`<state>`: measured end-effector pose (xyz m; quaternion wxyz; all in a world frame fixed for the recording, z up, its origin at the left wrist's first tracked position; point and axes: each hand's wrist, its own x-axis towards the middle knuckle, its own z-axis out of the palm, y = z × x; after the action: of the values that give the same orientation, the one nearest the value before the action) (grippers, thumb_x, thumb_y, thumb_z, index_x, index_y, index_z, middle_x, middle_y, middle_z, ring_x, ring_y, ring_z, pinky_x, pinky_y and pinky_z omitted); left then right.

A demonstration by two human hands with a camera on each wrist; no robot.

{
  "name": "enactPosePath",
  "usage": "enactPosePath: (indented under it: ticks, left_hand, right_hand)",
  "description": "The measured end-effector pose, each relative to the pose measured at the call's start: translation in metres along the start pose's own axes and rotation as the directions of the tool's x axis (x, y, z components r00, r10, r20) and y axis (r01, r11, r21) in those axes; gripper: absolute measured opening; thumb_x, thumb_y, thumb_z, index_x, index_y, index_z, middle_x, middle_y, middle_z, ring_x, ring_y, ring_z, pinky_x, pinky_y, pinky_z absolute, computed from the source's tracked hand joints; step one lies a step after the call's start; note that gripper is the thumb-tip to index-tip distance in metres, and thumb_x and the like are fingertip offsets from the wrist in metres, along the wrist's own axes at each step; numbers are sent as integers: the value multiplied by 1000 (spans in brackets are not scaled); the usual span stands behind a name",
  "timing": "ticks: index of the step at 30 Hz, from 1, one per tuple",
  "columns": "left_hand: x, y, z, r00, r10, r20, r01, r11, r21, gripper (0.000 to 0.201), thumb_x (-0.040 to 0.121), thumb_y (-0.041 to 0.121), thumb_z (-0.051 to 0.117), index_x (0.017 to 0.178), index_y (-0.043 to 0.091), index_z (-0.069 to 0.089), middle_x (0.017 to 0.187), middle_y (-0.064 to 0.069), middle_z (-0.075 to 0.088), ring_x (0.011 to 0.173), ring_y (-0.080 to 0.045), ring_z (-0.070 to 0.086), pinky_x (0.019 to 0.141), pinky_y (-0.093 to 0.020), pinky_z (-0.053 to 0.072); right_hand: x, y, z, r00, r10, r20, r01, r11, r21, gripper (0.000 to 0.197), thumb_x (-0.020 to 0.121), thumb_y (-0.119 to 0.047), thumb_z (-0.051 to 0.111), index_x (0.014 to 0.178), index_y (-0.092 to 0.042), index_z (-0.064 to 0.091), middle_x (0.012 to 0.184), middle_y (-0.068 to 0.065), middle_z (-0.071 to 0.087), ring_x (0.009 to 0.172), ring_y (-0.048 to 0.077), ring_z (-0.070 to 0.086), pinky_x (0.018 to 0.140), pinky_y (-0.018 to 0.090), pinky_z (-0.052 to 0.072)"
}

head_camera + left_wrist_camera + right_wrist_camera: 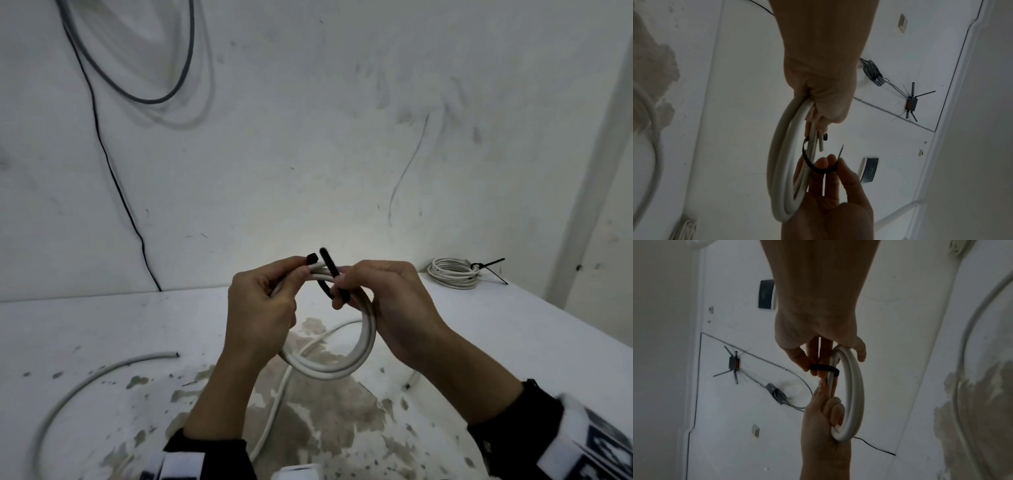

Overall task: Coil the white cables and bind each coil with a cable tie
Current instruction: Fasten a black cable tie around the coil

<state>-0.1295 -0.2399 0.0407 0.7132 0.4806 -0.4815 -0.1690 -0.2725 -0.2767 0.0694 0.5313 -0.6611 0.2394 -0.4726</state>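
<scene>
The left hand (pixel 262 310) gripped the top of the white coil (pixel 342 356), fingers curled round the gathered turns, with the cut cable end projecting just past its fingertips. The coil was held upright in the air above the desk (pixel 496 329), hanging below and between both hands. The right hand (pixel 387 305) pinched the black cable tie (pixel 330 270) between thumb and fingers, its remaining fingers curled against the coil's near side. In the left wrist view the tie (pixel 807 155) curved round the bundled turns just beyond the left hand's fingertips, its thin tail pointing up past the right hand's fingers (pixel 830 162).

Step in hand: binding the current coil. The tie appeared looped round the turns but not yet closed; whether the tail had entered the head could not be determined, since the fingers covered that part.

Next move, as judged: feed the tail through the head, then pull it tight while the left hand keeps the turns stacked. Slackening that grip would likely let the stiff cable spring open.

Beyond the right hand, at the desk's far corner, lay a finished coil (pixel 454 274) already bound with a black tie. Below the left hand, a loose white cable (pixel 85 380) lay uncoiled on the desk, so further work remained
</scene>
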Motion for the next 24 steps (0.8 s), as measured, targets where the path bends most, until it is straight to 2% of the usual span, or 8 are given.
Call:
enactPosePath:
  ticks: [2, 6, 11, 17, 24]
  left_hand:
    - [0, 2, 0, 1000, 5, 6, -5, 1000, -3, 16, 87, 7, 60, 96, 10, 73, 31, 8, 36, 30, -7, 26, 37, -13, 26]
    - [-2, 7, 1, 999, 33, 17, -33, 999, -3, 17, 87, 7, 61, 93, 18, 73, 32, 8, 34, 30, -8, 25, 38, -12, 26]
    - [-3, 9, 2, 997, 78, 17, -78, 997, 7, 22, 87, 6, 61, 85, 25, 72, 33, 7, 35, 31, -8, 26, 38, -12, 26]
    - [-4, 9, 3, 996, 83, 33, -83, 997, 4, 22, 87, 5, 60, 86, 24, 72, 33, 7, 36, 31, -8, 26, 38, -12, 27]
    - [-5, 9, 2, 996, 82, 35, -82, 997, -5, 23, 87, 5, 60, 87, 24, 72, 33, 8, 38, 31, -6, 27, 38, -12, 27]
  right_hand:
    - [1, -2, 2, 1000, -5, -23, 4, 1000, -31, 20, 70, 6, 57, 52, -1, 64, 63, 22, 58, 54, 22, 54, 67, 34, 45]
    - [2, -1, 4, 998, 7, -59, -11, 997, -73, 16, 70, 9, 56, 56, 6, 63, 64, 21, 55, 50, 17, 51, 53, 26, 45]
    - [2, -2, 4, 996, 19, -87, -25, 997, -77, 17, 72, 7, 58, 55, 8, 60, 59, 17, 53, 49, 16, 51, 54, 27, 45]
    - [0, -2, 2, 995, 17, -103, -23, 998, -59, 24, 73, 5, 58, 50, 0, 60, 52, 12, 54, 51, 19, 52, 60, 31, 44]
    - [-1, -2, 4, 995, 6, -96, -11, 999, -52, 28, 74, 6, 59, 48, -4, 60, 49, 8, 54, 49, 17, 52, 60, 30, 44]
